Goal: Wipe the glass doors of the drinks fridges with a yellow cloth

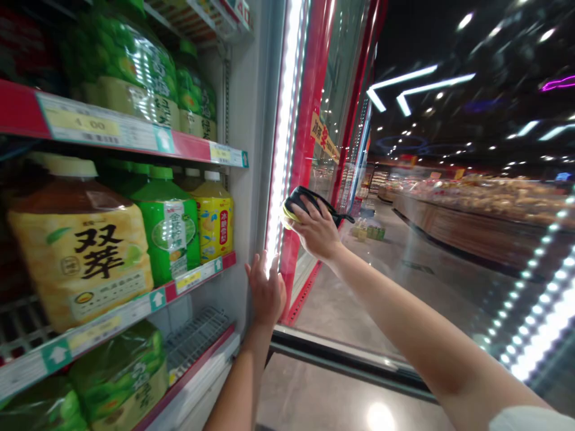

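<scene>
My right hand (317, 230) is raised and grips a black-and-yellow cleaning pad (302, 206), which has a dark strap trailing to the right. The pad is pressed against the glass door (323, 137) of a refrigerated drinks cooler, near its red frame (297, 197). My left hand (265, 290) stands lower, fingers spread and empty, at the lit LED strip (284, 149) along the door edge. Its fingertips look to be touching the door or strip, though the glare hides the exact contact.
Large bottled drinks (81, 245) and green bottles (171, 230) fill the cooler shelves on the left, behind price strips (103, 123). Behind the glass, a long food display counter (476, 209) runs along a polished floor (341, 311) on the right.
</scene>
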### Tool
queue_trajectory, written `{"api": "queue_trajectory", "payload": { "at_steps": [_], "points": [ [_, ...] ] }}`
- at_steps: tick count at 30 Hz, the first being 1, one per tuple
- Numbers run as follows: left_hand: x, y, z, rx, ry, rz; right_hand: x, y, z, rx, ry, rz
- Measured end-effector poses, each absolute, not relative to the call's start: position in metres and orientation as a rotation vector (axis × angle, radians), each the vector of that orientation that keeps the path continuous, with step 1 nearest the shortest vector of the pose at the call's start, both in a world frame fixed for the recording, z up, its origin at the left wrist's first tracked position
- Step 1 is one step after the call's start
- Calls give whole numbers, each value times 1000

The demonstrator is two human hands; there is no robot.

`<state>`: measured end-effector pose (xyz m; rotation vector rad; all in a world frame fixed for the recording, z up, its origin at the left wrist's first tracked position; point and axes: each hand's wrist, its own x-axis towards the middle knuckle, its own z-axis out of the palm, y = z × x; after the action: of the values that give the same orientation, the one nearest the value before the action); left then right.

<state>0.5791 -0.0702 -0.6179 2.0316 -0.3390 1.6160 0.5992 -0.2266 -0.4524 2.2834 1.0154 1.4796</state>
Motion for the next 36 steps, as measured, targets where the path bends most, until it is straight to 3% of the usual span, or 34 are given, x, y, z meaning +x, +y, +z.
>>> {"api": "queue_trajectory", "payload": {
  "at_steps": [3, 8, 13, 16, 21, 24, 29, 33, 36],
  "points": [
    [579, -82, -611, 2019, -341, 1610, 596, -229, -457, 2256, 961, 1528],
    [578, -96, -605, 1967, -336, 1630, 589, -263, -444, 2061, 1209, 1290],
    [576, -113, -598, 1943, -379, 1568, 555, -307, -407, 2197, 733, 1629],
    [571, -123, -592, 1930, -409, 1540, 529, -323, -441, 2216, 567, 1683],
    [563, -135, -578, 1878, -440, 1547, 518, -316, -494, 2171, 813, 1392],
    [563, -146, -568, 1853, -449, 1544, 530, -303, -458, 2167, 859, 1383],
    [560, -169, -558, 1891, -539, 1497, 524, -316, -400, 2211, 555, 1681],
    [555, -177, -556, 1912, -585, 1470, 495, -342, -453, 2266, 262, 1776],
    [552, -181, -552, 1900, -571, 1489, 485, -352, -492, 2276, 447, 1554]
  ]
}}
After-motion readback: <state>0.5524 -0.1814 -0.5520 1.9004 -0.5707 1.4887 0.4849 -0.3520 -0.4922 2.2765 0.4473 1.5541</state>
